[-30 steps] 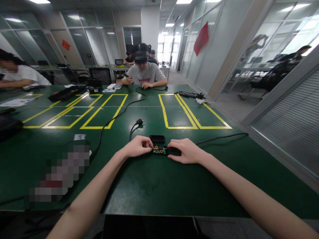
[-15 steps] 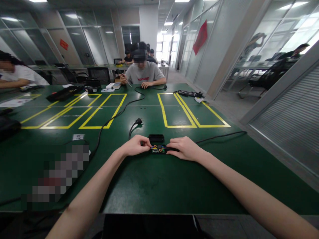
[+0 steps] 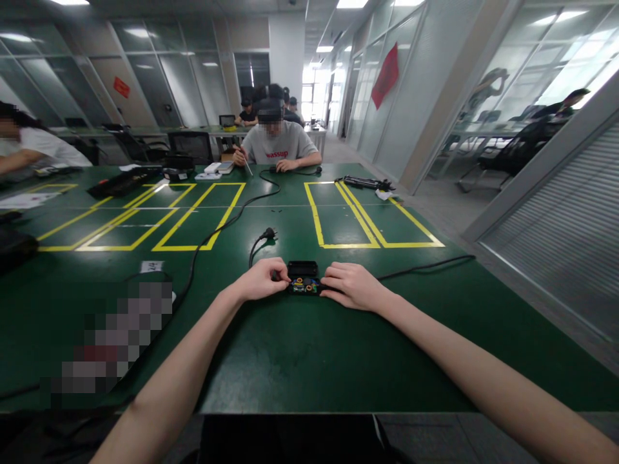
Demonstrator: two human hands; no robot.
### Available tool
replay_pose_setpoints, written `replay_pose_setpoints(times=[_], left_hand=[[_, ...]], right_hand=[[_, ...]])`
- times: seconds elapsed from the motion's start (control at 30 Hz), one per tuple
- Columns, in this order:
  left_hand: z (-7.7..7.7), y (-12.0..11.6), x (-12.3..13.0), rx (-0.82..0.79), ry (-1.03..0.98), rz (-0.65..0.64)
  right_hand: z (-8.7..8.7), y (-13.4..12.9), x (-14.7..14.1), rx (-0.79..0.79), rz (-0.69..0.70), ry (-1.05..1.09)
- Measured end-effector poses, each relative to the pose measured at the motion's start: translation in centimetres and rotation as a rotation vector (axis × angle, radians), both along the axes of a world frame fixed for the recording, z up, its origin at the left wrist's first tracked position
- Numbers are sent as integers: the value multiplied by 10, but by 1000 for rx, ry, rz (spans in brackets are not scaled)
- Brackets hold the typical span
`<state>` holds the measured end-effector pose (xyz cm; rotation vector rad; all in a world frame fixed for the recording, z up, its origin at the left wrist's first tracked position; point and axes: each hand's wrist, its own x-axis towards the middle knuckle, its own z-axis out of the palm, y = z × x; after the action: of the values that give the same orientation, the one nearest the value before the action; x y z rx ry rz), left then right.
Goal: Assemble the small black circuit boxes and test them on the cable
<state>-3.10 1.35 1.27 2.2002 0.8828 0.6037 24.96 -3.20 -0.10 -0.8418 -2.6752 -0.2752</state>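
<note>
The left hand (image 3: 265, 278) and right hand (image 3: 353, 283) are apart, fingertips closed at opposite ends of a small black case (image 3: 304, 292), which lies open on the green surface (image 3: 338, 361). Inside sit two orange ring coils, blue wiring and green circuitry. Just beyond lies a black shell (image 3: 302, 267), hollow side showing. A black plug (image 3: 269, 233) lies past the left hand; a cord (image 3: 425, 265) runs rightward from behind the right hand. Farther off, yellow tape (image 3: 345, 246) outlines rectangles before a seated co-worker (image 3: 280, 142).
</note>
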Motion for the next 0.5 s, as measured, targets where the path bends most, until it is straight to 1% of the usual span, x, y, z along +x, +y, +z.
replay_pose_setpoints(times=[0.1,0.17,0.23,0.3,0.37,0.43,0.5], left_hand=[[0,0,1,51,10,2],[-1,-1,2,95,20,58],[-4,-2,5,155,29,171],[-7,-1,7,210,41,277],[-11,-1,10,230,48,307],[-14,0,12,167,23,275],[-16,1,13,20,-59,235]], right_hand=[[-1,4,3,-57,19,72],[-3,7,4,-96,9,158],[-7,10,4,-117,-55,258],[-11,13,2,-135,-152,330],[-16,16,-2,-180,-237,367],[-18,18,-5,-257,-275,408],[-19,18,-7,-369,-283,494]])
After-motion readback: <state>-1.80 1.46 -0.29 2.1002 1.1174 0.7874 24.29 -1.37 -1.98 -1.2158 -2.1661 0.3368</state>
